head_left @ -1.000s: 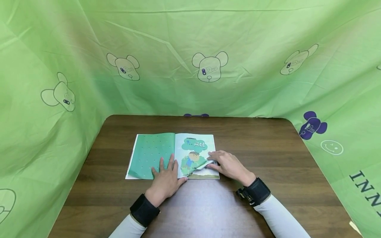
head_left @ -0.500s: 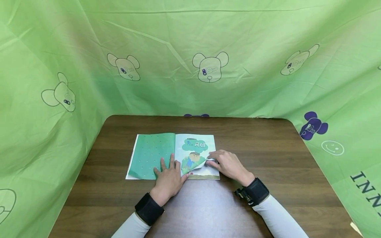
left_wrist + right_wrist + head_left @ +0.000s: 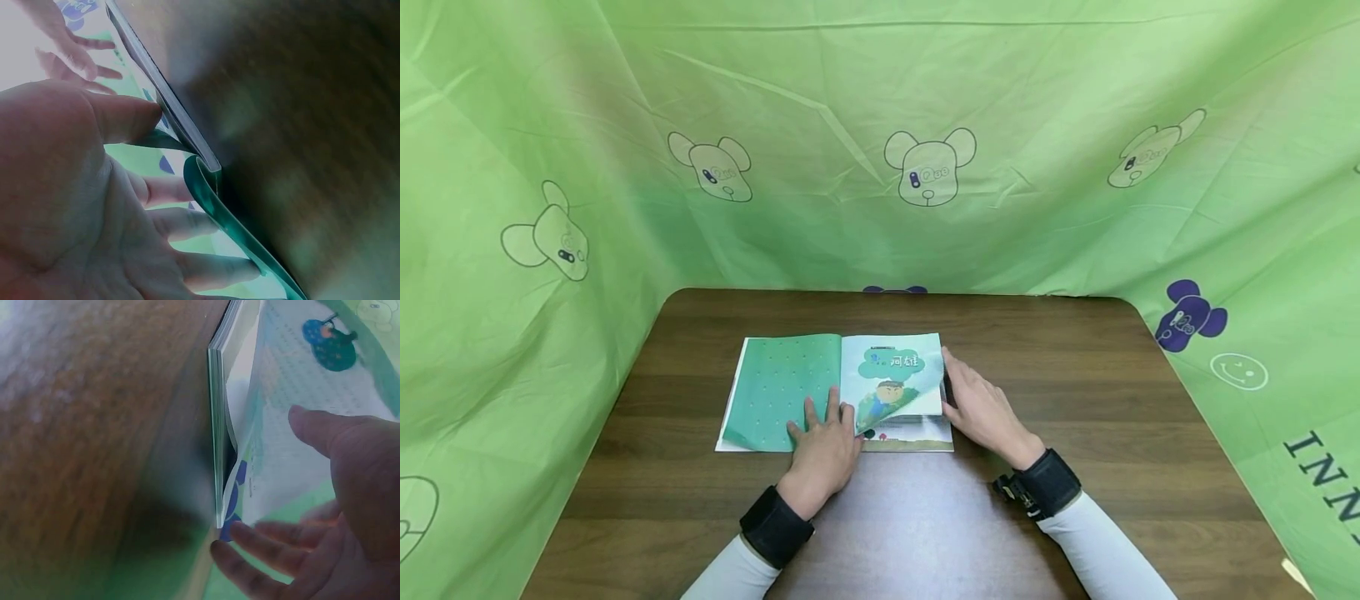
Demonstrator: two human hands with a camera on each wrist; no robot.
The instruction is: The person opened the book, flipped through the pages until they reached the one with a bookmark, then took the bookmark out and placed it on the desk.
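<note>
An open picture book [image 3: 775, 367] lies on the table, with a green dotted page at left and a white title page [image 3: 880, 343] bearing a cartoon figure at right. My left hand [image 3: 822, 462] rests with spread fingers over the lower middle of the book by the spine. In the left wrist view, its thumb [image 3: 131, 119] lies at the book's lower edge. The title page's lower right part is lifted, baring the page below [image 3: 913, 432]. My right hand [image 3: 988, 417] is at the book's right edge, its fingers along the raised page; the right wrist view shows thumb and fingers [image 3: 269, 550] apart.
The brown wooden table [image 3: 1075, 367] extends around the book on all sides. A green cloth [image 3: 820, 225] printed with bear heads hangs behind it and along both sides. Each wrist wears a black band [image 3: 777, 527].
My right hand has gone from pinching the title page's lower right corner to the page's right edge, fingers straightened. The page stands lifted higher. My left thumb has drawn in slightly.
</note>
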